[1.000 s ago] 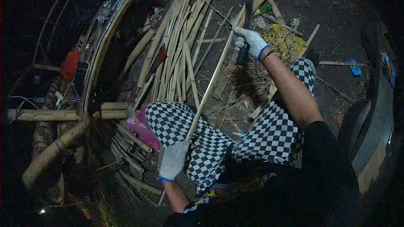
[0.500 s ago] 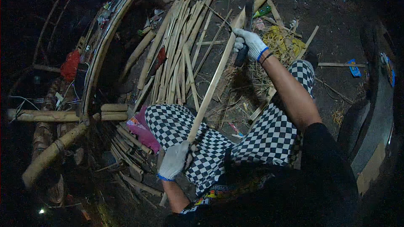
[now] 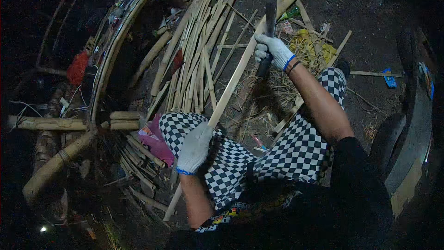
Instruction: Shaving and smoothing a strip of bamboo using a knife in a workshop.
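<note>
- Head view: a crumpled yellow plastic bag [image 3: 303, 35] lies among straw-like shavings [image 3: 286, 83]; a red bag [image 3: 77, 68] sits far left, a pink bag [image 3: 159, 150] beside the left knee [image 3: 180, 121] (what any of them holds cannot be told).
- Left hand [image 3: 195, 149], gloved, curls closed around a pale bamboo strip [image 3: 237, 76], which slants from beside the left thigh up to the right hand [image 3: 272, 52].
- Right hand, also gloved, grips a knife [image 3: 271, 15] by its dark handle, blade pointing away; whether its edge touches the strip is unclear.
</note>
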A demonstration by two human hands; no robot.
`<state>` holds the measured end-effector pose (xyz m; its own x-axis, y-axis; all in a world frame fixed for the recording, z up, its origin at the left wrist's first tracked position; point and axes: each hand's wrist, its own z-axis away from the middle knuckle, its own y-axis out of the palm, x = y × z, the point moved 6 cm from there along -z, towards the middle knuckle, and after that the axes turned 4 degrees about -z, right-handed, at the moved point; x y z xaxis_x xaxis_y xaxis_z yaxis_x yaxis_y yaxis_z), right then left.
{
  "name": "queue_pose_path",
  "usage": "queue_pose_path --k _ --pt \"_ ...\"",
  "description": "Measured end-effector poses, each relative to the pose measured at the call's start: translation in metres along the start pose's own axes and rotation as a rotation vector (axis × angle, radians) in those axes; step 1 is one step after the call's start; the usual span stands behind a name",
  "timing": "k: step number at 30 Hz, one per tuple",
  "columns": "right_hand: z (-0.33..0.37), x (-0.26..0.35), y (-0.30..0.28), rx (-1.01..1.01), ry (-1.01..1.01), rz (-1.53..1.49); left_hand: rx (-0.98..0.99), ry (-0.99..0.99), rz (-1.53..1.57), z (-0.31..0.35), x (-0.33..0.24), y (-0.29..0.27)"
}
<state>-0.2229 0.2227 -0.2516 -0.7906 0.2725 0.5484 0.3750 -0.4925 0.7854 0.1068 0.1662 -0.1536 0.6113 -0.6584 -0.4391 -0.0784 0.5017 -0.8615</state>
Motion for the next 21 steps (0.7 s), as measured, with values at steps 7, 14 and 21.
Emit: queue_pose_path --k 7,14,21 --pt "0.003 -0.003 0.009 0.139 -0.013 -0.020 -0.078 -0.096 0.011 -0.015 -0.031 -0.011" --pt "0.007 -0.006 0.012 0.123 -0.042 0.033 -0.207 -0.068 -0.061 -0.023 -0.032 -0.007" --pt "0.018 -0.007 0.019 0.050 -0.051 0.105 -0.296 -0.080 -0.013 -0.019 -0.030 0.000"
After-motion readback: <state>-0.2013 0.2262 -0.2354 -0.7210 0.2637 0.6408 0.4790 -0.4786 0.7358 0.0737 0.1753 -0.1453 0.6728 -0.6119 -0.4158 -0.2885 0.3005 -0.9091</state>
